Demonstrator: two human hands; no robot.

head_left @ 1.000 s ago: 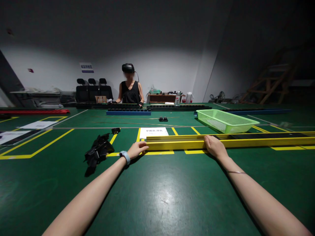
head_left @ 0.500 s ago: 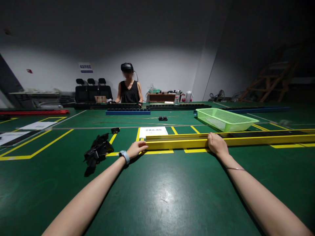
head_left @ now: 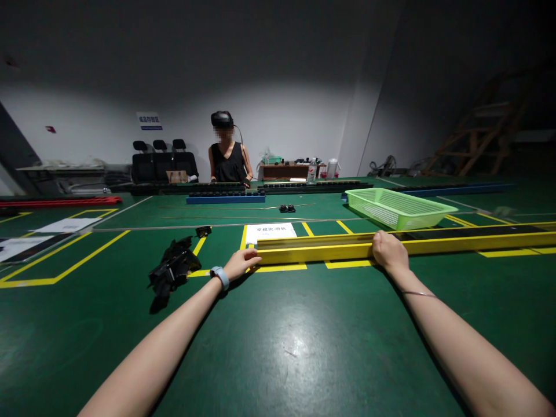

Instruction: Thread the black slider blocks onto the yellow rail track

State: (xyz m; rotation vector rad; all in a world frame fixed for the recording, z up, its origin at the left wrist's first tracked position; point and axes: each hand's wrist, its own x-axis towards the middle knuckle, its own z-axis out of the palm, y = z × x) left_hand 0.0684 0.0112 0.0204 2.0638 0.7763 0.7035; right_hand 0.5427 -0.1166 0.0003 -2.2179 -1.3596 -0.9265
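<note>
A long yellow channel rail (head_left: pixel 313 252) lies across the green table and runs out of view on the right. At its left end, my left hand (head_left: pixel 241 263), with a pale blue band on the wrist, has its thumb and fingers closed on the rail. My right hand (head_left: pixel 390 251) is a fist over the rail's near wall, its fingertips hidden in the channel. Right of that fist, a dark strip (head_left: pixel 473 236) shows inside the channel. Left of my left hand lies a heap of black parts (head_left: pixel 172 267), with a small black piece (head_left: pixel 203 231) beside it.
Beyond the rail stands a green plastic basket (head_left: pixel 397 208). A white paper label (head_left: pixel 270 231) lies behind the rail's left end. Two small black blocks (head_left: pixel 286 208) and thin rods lie farther back. Across the table, a person (head_left: pixel 230 156) in a headset stands behind a blue rail (head_left: pixel 226 200).
My right hand has shifted slightly right along the rail. My left hand and the rail's left end stay in place. The person's hands opposite have moved a little.
</note>
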